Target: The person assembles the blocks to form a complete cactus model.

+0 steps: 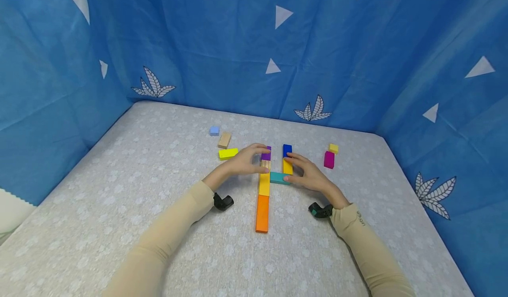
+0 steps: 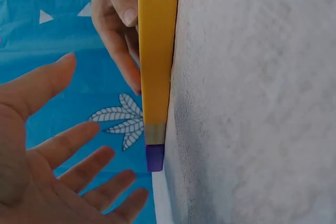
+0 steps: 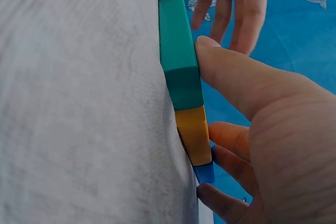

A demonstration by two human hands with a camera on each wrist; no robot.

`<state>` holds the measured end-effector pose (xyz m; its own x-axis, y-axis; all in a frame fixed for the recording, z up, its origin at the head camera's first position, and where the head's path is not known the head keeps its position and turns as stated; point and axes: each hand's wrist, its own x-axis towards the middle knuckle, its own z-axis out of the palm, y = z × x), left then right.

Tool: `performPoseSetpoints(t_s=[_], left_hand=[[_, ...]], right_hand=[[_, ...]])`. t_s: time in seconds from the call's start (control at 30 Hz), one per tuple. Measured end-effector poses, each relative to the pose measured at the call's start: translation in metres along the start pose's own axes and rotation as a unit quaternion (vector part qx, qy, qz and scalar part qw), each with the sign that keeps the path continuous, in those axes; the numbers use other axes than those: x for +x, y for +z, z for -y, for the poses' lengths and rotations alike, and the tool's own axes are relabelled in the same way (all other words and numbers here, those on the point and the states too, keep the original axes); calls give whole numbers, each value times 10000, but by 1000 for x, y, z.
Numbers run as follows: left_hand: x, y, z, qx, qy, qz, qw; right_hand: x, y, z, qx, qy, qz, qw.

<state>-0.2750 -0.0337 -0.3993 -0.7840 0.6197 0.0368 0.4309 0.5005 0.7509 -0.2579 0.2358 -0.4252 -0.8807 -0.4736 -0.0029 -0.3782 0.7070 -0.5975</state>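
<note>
In the head view, an orange block (image 1: pixel 262 213), a yellow block (image 1: pixel 264 184), a striped wooden block (image 1: pixel 266 164) and a purple block (image 1: pixel 268 154) form a line leading away from me. A teal block (image 1: pixel 279 178) juts right from it, and a second yellow block (image 1: pixel 287 166) and a dark blue block (image 1: pixel 287 149) extend away from the teal one's right end. My left hand (image 1: pixel 249 159) hovers beside the purple and wooden blocks, fingers spread and holding nothing. My right hand (image 1: pixel 308 173) has its thumb at the teal block and its loosely extended fingers along the yellow and blue blocks.
Left of the line lie a bright yellow block (image 1: pixel 228 154), a plain wooden block (image 1: pixel 224 140) and a light blue block (image 1: pixel 214 131). To the right are a magenta block (image 1: pixel 329 160) and a small yellow block (image 1: pixel 334 148). A blue curtain (image 1: pixel 222 46) borders the cloth-covered table (image 1: pixel 190 253).
</note>
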Motion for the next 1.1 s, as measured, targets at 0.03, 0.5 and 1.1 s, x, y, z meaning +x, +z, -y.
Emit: performPoseSetpoints(t_s=[0.03,0.5,1.1], left_hand=[[-2,1,1,72,49,81,9999],[-9,10,10,770,75,710,9945],[-8,12,9,718,-108,673,9951]], right_hand=[[0,0,0,7,0,2,10000],[2,0,-1,9,-79,-5,10000],[1,0,-3,54,-11,15,10000]])
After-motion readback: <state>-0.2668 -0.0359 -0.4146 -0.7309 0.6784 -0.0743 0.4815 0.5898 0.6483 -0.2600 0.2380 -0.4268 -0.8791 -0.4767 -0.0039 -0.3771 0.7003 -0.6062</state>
